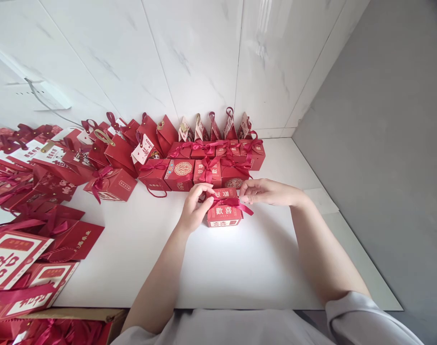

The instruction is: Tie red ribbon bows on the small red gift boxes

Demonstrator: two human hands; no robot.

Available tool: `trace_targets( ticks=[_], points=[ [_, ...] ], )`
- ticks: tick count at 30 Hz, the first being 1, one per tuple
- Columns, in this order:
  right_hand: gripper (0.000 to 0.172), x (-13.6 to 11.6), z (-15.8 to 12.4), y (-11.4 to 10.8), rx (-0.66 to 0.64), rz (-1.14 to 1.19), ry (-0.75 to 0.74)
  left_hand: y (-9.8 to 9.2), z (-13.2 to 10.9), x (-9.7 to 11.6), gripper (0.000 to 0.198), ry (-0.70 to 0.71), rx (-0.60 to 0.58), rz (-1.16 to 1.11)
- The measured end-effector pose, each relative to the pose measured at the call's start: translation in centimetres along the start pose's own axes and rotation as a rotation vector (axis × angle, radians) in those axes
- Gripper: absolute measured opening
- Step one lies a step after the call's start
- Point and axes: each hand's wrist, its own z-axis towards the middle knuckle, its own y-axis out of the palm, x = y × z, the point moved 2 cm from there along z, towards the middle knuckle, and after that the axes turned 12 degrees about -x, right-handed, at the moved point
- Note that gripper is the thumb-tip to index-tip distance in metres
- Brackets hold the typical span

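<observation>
A small red gift box with white and gold lettering sits on the white table in front of me. Across its top lies a dark red ribbon, tied in a bow, with one tail sticking out past the right side. My left hand is at the box's left edge, thumb and forefinger closed on the ribbon's left part. On the other side, my right hand has its thumb and fingers pinched together at the ribbon's right part; the exact contact is hard to see.
Rows of ribboned red boxes stand just behind, with triangular handled boxes against the tiled wall. More red boxes and bags crowd the left. A cardboard carton of red boxes is at lower left. A grey surface borders the table's right.
</observation>
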Motion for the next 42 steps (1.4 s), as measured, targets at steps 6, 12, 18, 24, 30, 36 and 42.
trace_targets(
  ticks=[6, 12, 18, 24, 30, 36, 42],
  points=[
    [0.034, -0.7, 0.6, 0.9, 0.003, 0.094, -0.016, -0.4, 0.0, -0.6, 0.01, -0.046, -0.033, -0.024],
    [0.033, -0.1, 1.6, 1.6, -0.077, 0.16, -0.005, -0.1, -0.1, -0.4, 0.013, -0.076, -0.102, -0.073],
    [0.034, -0.2, 1.8, 1.6, -0.098, 0.115, 0.042, -0.3, 0.0, -0.3, 0.011, -0.045, -0.124, -0.05],
    [0.042, -0.3, 2.3, 1.8, -0.017, 0.184, 0.016, -0.7, 0.4, -0.2, 0.016, -0.008, -0.175, -0.023],
    [0.042, -0.2, 2.0, 1.8, -0.156, 0.15, 0.081, -1.5, 1.3, 0.8, 0.013, 0.049, -0.29, 0.103],
    [0.042, 0.1, 2.5, 1.6, -0.072, 0.186, 0.057, -1.7, 1.7, 1.1, 0.019, 0.032, -0.322, 0.036],
    [0.043, 0.2, 2.8, 2.0, -0.095, 0.248, 0.053, -1.3, 1.8, 0.3, 0.021, 0.022, -0.313, -0.057]
  ],
)
